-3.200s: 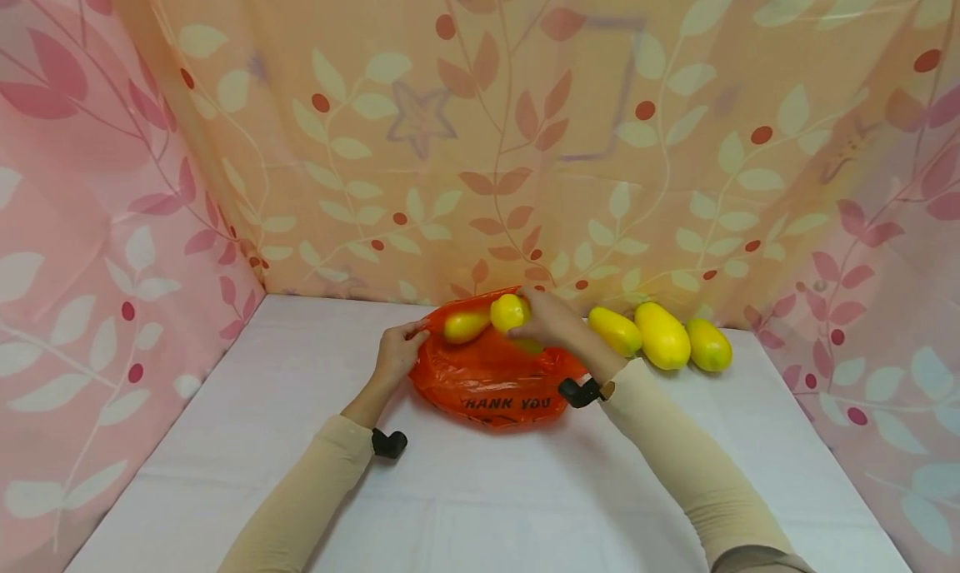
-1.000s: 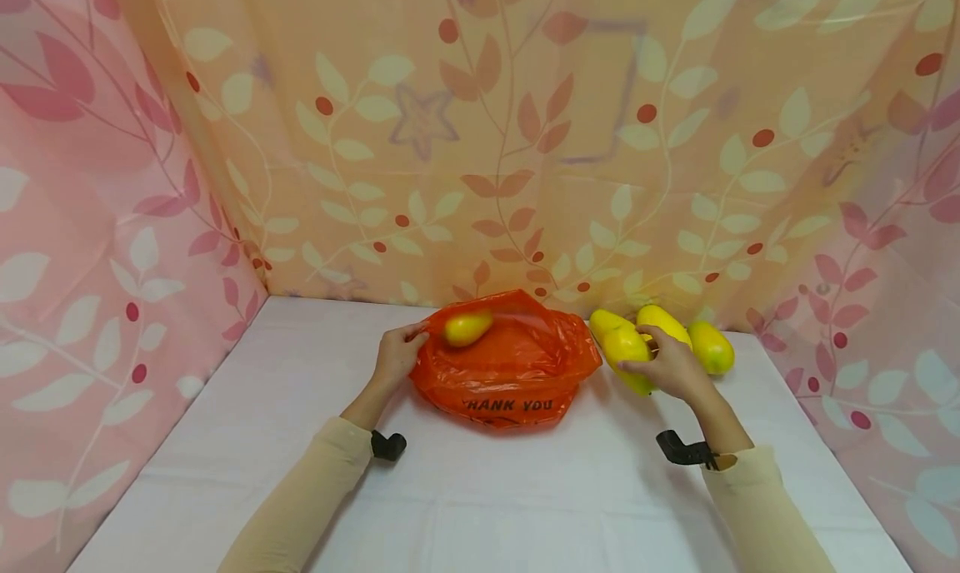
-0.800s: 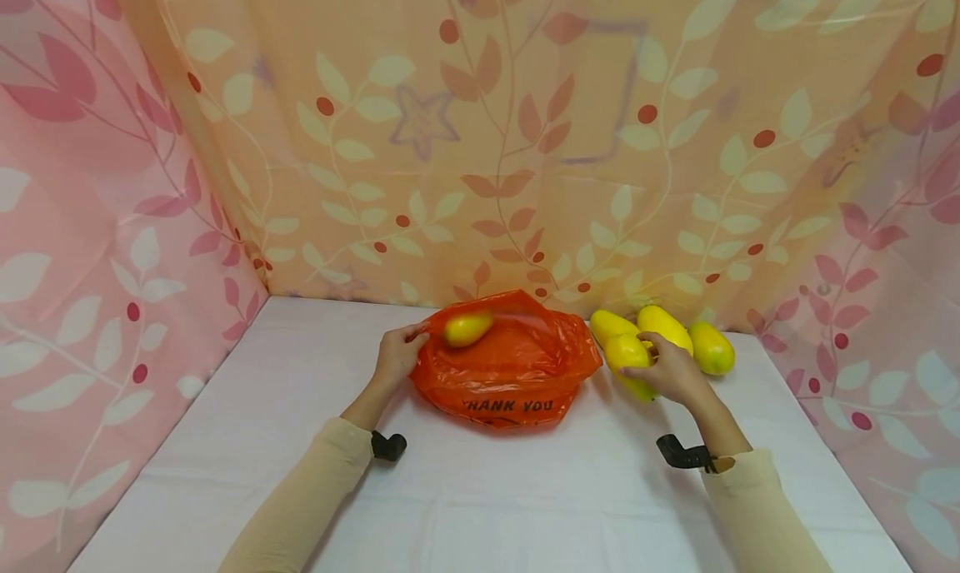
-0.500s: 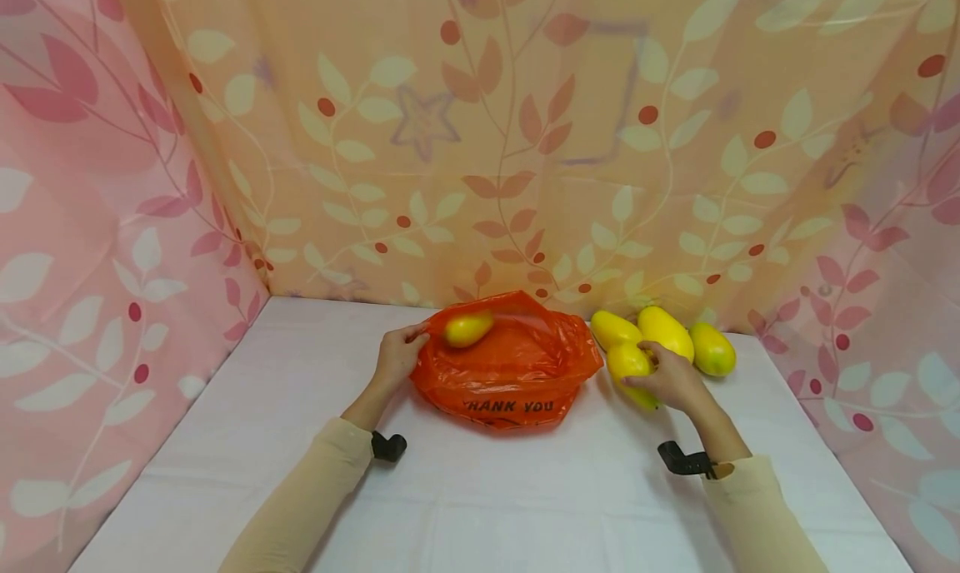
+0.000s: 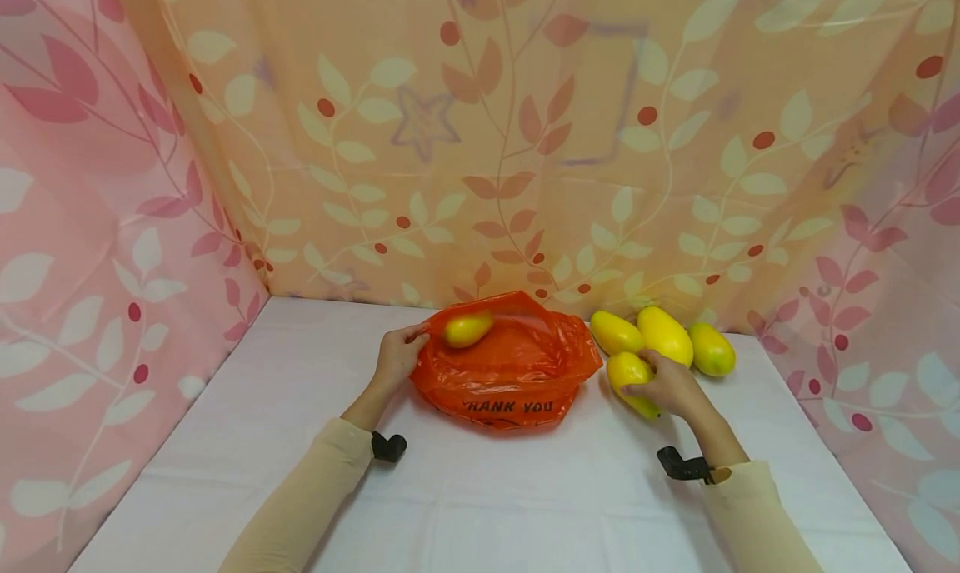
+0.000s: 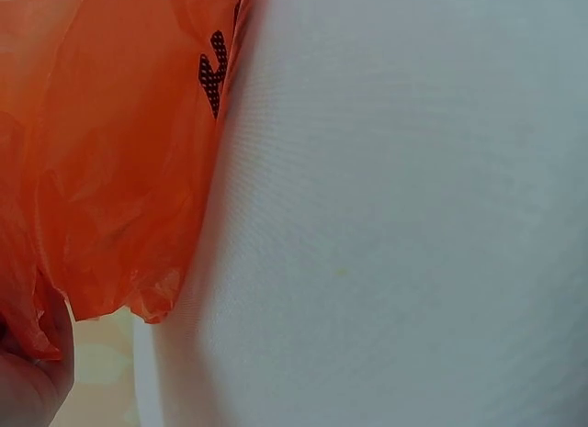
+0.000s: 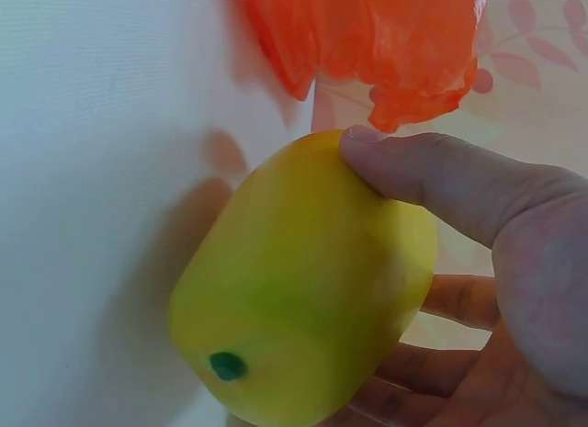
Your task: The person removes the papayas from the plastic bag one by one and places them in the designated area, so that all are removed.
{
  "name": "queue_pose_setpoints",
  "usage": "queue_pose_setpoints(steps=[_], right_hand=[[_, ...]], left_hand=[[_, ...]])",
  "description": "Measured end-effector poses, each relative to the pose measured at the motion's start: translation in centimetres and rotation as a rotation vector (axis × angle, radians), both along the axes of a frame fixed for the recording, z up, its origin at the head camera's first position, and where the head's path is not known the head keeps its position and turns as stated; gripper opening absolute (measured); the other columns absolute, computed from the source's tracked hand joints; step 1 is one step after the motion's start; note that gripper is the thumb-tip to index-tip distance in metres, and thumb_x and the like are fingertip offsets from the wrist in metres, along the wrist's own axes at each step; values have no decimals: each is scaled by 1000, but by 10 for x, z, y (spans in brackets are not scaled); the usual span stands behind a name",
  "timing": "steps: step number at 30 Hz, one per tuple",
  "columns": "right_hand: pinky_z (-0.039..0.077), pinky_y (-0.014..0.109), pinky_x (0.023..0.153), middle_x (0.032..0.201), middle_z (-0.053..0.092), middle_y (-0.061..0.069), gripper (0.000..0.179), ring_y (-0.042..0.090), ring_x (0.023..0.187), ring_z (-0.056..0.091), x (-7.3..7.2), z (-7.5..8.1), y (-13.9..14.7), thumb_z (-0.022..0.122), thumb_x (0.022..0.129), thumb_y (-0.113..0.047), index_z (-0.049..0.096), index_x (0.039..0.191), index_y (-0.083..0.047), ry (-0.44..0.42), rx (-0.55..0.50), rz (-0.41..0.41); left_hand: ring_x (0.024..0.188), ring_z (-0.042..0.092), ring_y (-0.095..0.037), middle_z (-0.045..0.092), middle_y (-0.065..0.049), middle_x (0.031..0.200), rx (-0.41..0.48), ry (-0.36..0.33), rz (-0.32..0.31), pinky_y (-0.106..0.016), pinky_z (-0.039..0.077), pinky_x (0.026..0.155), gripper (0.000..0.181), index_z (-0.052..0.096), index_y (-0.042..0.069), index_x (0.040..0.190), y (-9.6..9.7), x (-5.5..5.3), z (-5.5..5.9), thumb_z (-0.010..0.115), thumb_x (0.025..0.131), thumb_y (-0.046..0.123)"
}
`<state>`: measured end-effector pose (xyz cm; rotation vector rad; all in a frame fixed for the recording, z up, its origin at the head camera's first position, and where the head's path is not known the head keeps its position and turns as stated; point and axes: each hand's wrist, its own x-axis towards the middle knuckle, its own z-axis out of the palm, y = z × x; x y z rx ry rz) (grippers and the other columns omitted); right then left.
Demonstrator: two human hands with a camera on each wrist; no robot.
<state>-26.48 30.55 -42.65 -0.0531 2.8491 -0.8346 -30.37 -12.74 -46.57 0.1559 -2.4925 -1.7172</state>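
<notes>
My left hand (image 5: 397,359) pinches the left edge of a red-orange plastic bag (image 5: 517,406) printed "THANK YOU", holding its mouth wide. Inside, near that hand, lies a yellow mango (image 5: 467,330). To the right of the bag, my right hand (image 5: 670,381) grips another mango (image 5: 624,373), low over the white table. In the right wrist view this mango (image 7: 294,280) is yellow-green with a dark green stem spot, thumb on one side and fingers round the other. The left wrist view shows the bag (image 6: 129,170) with its edge bunched in the left hand (image 6: 37,376).
Behind the held mango, a yellow fruit (image 5: 615,331), a larger yellow one (image 5: 663,336) and a greener one (image 5: 712,350) lie in a row. The white tabletop (image 5: 480,506) ends at a leaf-patterned cloth backdrop (image 5: 337,181), with pink cloth on both sides.
My right hand has moved from the bag's mouth to the right with the mango and lowered it in front of the other fruits. My left hand stays on the bag's edge.
</notes>
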Motion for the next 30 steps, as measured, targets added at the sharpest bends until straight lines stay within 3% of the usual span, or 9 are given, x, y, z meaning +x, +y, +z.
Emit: queue_pose_setpoints(steps=[30], right_hand=[[38,66,103,140,44,32,86,45,115,46,2,-3,-1,76,84,-33,32,147,5,-34,19,-32]], left_hand=[[119,57,-27,63,-17,131,6,-3,11,-39,52,97,33,64,4,127,1,0,1,59,97,14]])
